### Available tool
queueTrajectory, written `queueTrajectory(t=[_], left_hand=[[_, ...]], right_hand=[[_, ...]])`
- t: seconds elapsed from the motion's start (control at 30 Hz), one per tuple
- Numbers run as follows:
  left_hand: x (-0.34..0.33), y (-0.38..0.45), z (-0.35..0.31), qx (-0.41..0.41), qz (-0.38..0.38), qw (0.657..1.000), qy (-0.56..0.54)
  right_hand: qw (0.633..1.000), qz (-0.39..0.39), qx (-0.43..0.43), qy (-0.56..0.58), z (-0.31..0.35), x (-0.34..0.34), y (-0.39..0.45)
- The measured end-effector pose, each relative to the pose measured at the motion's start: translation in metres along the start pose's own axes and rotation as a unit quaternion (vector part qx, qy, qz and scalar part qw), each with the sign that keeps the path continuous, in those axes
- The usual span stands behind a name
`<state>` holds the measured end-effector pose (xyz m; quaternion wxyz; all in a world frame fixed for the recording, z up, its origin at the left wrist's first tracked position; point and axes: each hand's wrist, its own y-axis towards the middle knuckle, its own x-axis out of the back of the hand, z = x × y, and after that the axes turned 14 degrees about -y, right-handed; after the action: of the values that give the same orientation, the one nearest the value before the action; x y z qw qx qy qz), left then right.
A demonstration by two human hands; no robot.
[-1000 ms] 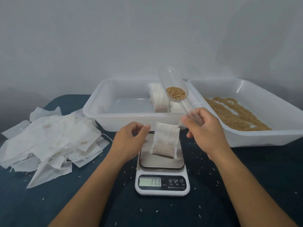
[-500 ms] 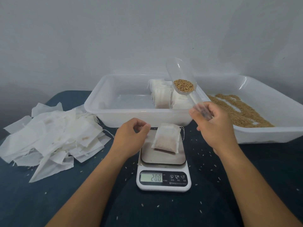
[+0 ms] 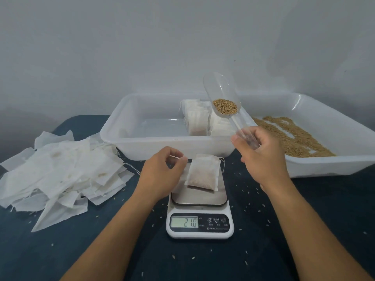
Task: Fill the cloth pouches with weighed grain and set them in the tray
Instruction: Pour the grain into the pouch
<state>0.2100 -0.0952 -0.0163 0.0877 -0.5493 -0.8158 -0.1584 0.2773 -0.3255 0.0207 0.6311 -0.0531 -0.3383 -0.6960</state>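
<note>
Head view only. Scale (image 3: 199, 216) sits near the middle of the dark tabletop (image 3: 304, 230), its display reading 21.0. On its steel platform lies one filled cloth pouch (image 3: 204, 173), flat and slightly skewed, with grain showing through the lower half and its drawstring trailing off the right corner.

The left hand (image 3: 162, 175) hovers just left of the pouch, its grip narrow: thumb and forefinger pinch a thin white string at the fingertips, while the other fingers curl loosely. Whether that string belongs to the pouch cannot be told.

The right hand (image 3: 261, 157) is raised to the right of the scale, its grip closed round the handle of a clear plastic scoop (image 3: 223, 96). The scoop tilts up and away, its bowl above the far tray, holding a small heap of grain (image 3: 225, 106) at the handle end.

The far tray (image 3: 129, 142), white and translucent, stands behind the scale and holds several filled pouches (image 3: 197, 122) standing upright toward its right side. Just beside it on the right, a second tray (image 3: 334, 165) carries loose grain spread thinly over its floor.

A loose pile of empty pouches (image 3: 60, 173) lies on the left of the tabletop. Stray grains (image 3: 242, 191) are scattered around the scale.
</note>
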Motion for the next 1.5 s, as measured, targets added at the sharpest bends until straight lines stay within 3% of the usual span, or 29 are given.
queueTrajectory(t=[0.3,0.6,0.8,1.13,1.33,1.5], left_hand=[[-0.011,0.005,-0.013,0.000,0.088,0.996,0.019],[-0.009,-0.005,-0.016,-0.055,0.057,0.995,-0.053],[-0.005,-0.016,-0.019,-0.119,0.030,0.989,-0.080],[-0.008,-0.019,-0.022,-0.169,0.051,0.980,-0.095],[-0.009,-0.020,-0.025,-0.118,0.070,0.984,-0.114],[-0.008,-0.021,-0.023,-0.039,0.179,0.970,-0.160]], right_hand=[[1.000,0.004,0.007,-0.005,0.003,0.000,-0.002],[0.996,0.081,-0.013,0.028,0.002,0.003,-0.001],[0.983,0.173,0.049,0.047,0.010,0.004,-0.007],[0.975,0.201,0.093,0.004,0.012,0.004,-0.011],[0.976,0.194,0.094,0.023,0.020,0.007,-0.014],[0.972,0.198,0.105,0.070,0.032,0.015,-0.018]])
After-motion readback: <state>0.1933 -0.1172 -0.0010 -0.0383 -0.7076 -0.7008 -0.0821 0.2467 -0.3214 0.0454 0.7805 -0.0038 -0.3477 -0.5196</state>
